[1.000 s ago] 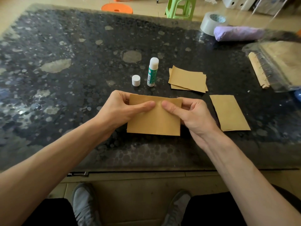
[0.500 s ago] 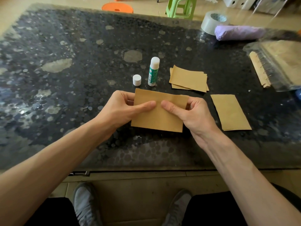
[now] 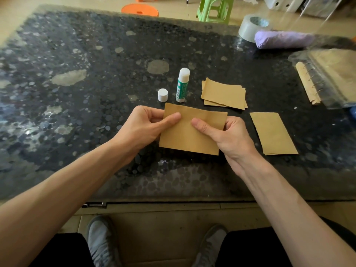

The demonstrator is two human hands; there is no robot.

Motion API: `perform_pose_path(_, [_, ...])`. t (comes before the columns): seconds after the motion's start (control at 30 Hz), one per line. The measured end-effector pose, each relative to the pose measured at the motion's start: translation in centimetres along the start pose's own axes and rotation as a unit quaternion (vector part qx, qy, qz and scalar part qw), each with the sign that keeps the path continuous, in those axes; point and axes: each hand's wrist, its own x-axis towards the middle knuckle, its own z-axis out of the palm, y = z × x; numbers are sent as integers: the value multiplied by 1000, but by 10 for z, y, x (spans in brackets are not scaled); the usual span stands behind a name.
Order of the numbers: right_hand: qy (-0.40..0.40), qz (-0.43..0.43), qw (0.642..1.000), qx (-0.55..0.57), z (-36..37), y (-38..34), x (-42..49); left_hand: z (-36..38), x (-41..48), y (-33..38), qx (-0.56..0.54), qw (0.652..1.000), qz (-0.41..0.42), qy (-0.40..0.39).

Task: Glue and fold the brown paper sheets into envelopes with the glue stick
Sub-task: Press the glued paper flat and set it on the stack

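A folded brown paper sheet (image 3: 189,134) is held just above the dark table, slightly tilted. My left hand (image 3: 143,127) grips its left side and my right hand (image 3: 229,136) grips its right side, both thumbs pressing on top near the middle. The open glue stick (image 3: 182,85) stands upright just beyond the sheet, with its white cap (image 3: 162,95) standing to its left. A small stack of brown sheets (image 3: 224,94) lies right of the glue stick. One folded brown piece (image 3: 273,132) lies flat to the right of my right hand.
The dark speckled table (image 3: 77,112) has its near edge just above my knees and shoes. At the far right lie a tape roll (image 3: 250,26), a purple bundle (image 3: 285,39) and a clear plastic bag with a spiral pad (image 3: 327,78). Stools stand on the floor beyond.
Both hands have lifted the brown sheet a little away from me, toward the glue stick, and tilted it slightly clockwise. The grip is the same.
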Motion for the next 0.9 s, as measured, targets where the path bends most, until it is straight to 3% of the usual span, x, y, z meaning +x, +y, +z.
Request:
perform_pose_path(0.53, [18,5,1000,-11,-4,1,4,-4,1,3,-20,998,18,52])
perform_pose_path(0.7, [2,7,1000,-7,-3,0,3,0,-3,3,-19,1000,-14,8])
perform_pose_path(0.9, [13,-12,1000,-11,-5,-1,6,-3,-1,2,7,998,-30,51])
